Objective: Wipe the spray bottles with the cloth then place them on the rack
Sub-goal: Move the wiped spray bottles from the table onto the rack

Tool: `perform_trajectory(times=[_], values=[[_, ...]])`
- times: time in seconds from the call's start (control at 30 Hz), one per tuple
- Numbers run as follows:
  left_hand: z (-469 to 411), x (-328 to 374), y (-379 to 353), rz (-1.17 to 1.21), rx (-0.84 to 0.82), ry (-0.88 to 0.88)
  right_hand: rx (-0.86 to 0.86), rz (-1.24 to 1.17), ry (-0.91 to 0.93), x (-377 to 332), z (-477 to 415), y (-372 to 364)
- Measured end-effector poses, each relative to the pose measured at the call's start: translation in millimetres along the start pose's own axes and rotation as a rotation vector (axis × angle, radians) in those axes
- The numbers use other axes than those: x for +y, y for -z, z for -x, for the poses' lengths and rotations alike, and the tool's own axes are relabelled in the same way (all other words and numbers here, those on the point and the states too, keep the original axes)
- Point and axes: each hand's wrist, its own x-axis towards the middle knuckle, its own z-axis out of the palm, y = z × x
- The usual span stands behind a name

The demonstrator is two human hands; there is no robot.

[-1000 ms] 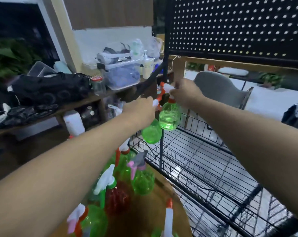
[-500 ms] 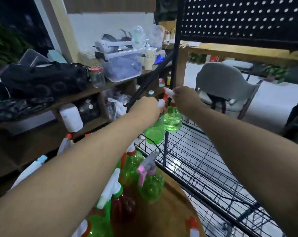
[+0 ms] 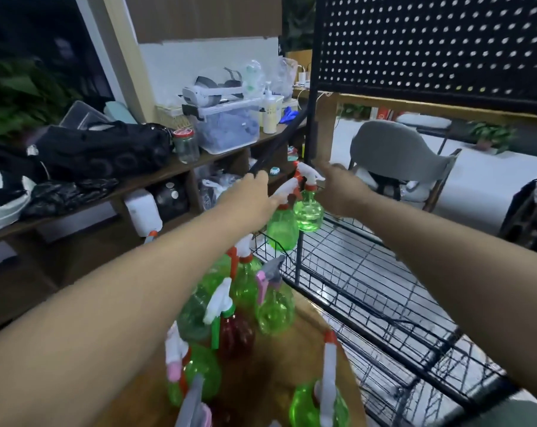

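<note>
Two green spray bottles stand side by side at the far left corner of the black wire rack [image 3: 369, 288]. The left bottle [image 3: 282, 230] and the right bottle [image 3: 309, 211] both have white and red trigger heads. My left hand [image 3: 255, 195] is beside the left bottle's head with its fingers stretched out. Just right of the right bottle's head, my right hand [image 3: 342, 189] has relaxed fingers. Neither hand grips anything. Several more spray bottles, mostly green [image 3: 273, 308] and one red [image 3: 235, 334], stand on the round wooden table [image 3: 295, 352] below my arms. I see no cloth.
A black pegboard [image 3: 430, 47] hangs above the rack shelf. Cluttered wooden shelves [image 3: 156, 177] with a black bag, a jar and a plastic box run along the left. A grey chair [image 3: 393, 149] stands behind the rack.
Both hands have loosened from the bottles' trigger heads and spread slightly apart. The two bottles now stand on the rack shelf.
</note>
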Motion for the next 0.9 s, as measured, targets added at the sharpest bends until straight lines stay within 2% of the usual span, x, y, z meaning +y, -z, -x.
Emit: perform_trajectory(times=[0.1, 0.23, 0.37, 0.7, 0.9], values=[[23, -9, 25, -0.027, -0.006, -0.014, -0.020, -0.070, 0.073, -12, 15, 8], [53, -21, 55, -0.055, -0.052, 0.017, -0.161, -0.145, 0.247, -38, 41, 14], [86, -26, 66, -0.105, -0.121, 0.002, -0.264, -0.065, 0.363, -58, 62, 13], [152, -36, 52, -0.173, -0.240, 0.010, -0.479, 0.059, 0.450, -86, 92, 0], [173, -39, 24, -0.224, -0.374, 0.048, -0.506, 0.125, 0.508, -81, 106, -30]])
